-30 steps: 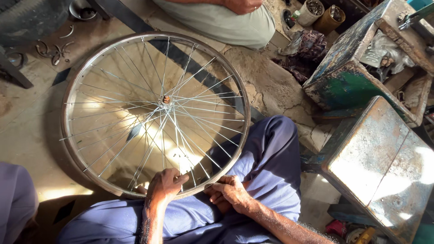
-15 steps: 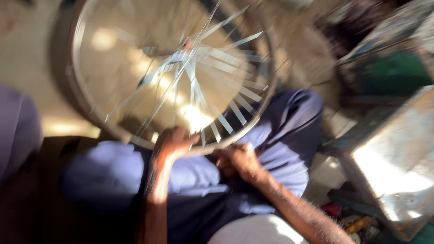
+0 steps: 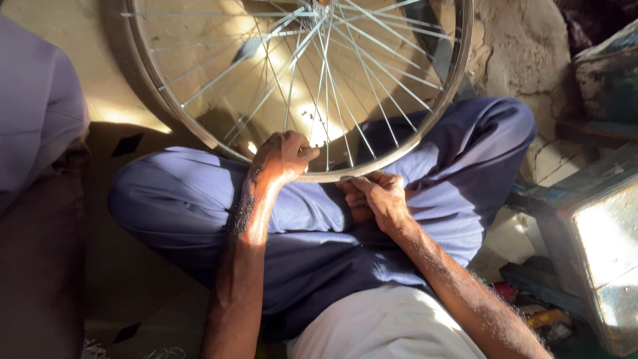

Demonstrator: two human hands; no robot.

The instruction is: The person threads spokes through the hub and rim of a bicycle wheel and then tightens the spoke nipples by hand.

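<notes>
Across the person's folded legs (image 3: 199, 199) rests a spoked bicycle wheel (image 3: 425, 126), its lower rim in the lap. Left hand (image 3: 282, 157) is clenched over the rim among the spokes; right hand (image 3: 379, 197) pinches the rim's underside just beside it. Metal box (image 3: 608, 239) stands at the right.

The bicycle wheel (image 3: 372, 80) was cut off by the top edge, so its hub and upper rim stayed out of sight. The left hand (image 3: 282, 158) covered a stretch of the near rim, and what its fingers pinched could not be told. The right hand (image 3: 379, 197) hid whatever it worked beneath the rim. The metal box (image 3: 601, 246) ran off the right edge, washed out by glare.
</notes>
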